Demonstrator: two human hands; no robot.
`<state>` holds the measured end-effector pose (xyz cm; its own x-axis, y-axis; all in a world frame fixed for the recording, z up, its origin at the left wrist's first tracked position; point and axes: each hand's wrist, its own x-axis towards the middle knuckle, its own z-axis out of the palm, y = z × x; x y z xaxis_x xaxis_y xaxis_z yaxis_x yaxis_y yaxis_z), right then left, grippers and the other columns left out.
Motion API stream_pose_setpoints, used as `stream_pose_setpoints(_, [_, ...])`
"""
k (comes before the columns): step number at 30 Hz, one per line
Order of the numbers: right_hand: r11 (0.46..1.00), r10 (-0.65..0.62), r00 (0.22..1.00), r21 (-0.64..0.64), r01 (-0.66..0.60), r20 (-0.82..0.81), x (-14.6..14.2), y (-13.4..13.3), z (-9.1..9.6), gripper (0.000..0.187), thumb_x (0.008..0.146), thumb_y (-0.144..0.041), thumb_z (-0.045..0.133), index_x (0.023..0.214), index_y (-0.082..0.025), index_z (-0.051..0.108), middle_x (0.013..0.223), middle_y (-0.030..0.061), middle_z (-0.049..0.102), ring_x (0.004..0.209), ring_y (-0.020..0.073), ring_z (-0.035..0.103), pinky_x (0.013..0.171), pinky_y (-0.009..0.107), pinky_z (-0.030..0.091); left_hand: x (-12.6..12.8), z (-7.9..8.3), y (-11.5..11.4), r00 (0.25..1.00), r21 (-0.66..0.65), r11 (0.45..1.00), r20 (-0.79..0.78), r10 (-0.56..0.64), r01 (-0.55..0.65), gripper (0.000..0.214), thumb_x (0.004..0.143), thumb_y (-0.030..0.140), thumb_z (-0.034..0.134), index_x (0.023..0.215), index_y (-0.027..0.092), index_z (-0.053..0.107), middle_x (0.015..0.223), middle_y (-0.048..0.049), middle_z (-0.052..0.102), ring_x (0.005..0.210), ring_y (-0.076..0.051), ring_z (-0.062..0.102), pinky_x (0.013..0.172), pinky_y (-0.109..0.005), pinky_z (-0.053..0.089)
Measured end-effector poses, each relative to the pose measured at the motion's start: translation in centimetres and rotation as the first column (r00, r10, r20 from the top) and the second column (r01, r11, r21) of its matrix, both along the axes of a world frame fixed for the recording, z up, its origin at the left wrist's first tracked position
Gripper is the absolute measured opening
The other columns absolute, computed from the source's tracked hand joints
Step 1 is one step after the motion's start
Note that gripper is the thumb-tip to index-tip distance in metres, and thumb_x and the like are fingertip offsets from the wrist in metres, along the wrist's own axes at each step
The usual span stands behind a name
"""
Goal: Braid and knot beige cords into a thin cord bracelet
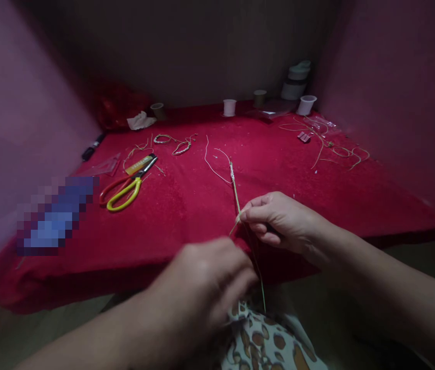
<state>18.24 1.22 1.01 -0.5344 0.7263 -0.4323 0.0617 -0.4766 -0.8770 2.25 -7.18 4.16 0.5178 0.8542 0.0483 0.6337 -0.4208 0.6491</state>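
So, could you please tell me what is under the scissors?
Under the scissors is red cloth; a yellow object seems partly beneath the blades. Whatever they directly cover is hidden.

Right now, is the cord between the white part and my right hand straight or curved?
Straight: the cord runs in one line from the white part to the right hand. How tight, I cannot tell.

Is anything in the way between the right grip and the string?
No, nothing that I can see: the right grip pinches the string directly. The left grip is nearby, too blurred to tell what it touches. The scissors lie off to the left.
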Motion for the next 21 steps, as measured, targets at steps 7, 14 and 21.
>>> stream_pose_setpoints(7, [1.0,0.026,0.999,-0.01,-0.026,-0.022,0.2,0.1,0.1,0.016,0.07,-0.014,0.058,0.055,-0.014,0.053,0.039,-0.0067,0.042,0.027,0.0021,0.033,0.028,0.016,0.016,-1.3,-0.7,4.2,0.778,-0.807,0.57,0.254,0.574,-0.157,0.021,0.083,0.03,0.05,0.082,0.01,0.058,0.048,-0.0018,0.058,0.031,-0.007,0.047,0.033,-0.017,0.032])
stream_pose_setpoints(14, [0.999,0.035,0.999,-0.005,-0.035,-0.014,0.3,0.1,0.1,0.021,0.071,-0.015,0.057,0.052,-0.015,0.048,0.039,-0.0064,0.042,0.027,0.0022,0.034,0.028,0.017,0.016,-0.5,-1.6,4.2,0.739,-0.837,0.533,0.281,0.612,-0.123,0.02,0.08,0.029,0.055,0.071,0.011,0.058,0.044,0.0016,0.052,0.029,-0.004,0.039,0.031,-0.014,0.027])
stream_pose_setpoints(21, [0.998,0.054,0.998,0.031,-0.055,0.016,0.1,0.0,0.2,0.023,0.071,-0.015,0.054,0.049,-0.016,0.046,0.038,-0.0062,0.042,0.027,0.0028,0.034,0.03,0.018,0.017,0.0,-1.0,3.7,0.744,-0.717,0.624,0.226,0.628,-0.309,0.015,0.08,0.028,0.054,0.074,0.015,0.052,0.042,0.0038,0.052,0.031,-0.004,0.04,0.032,-0.012,0.025])
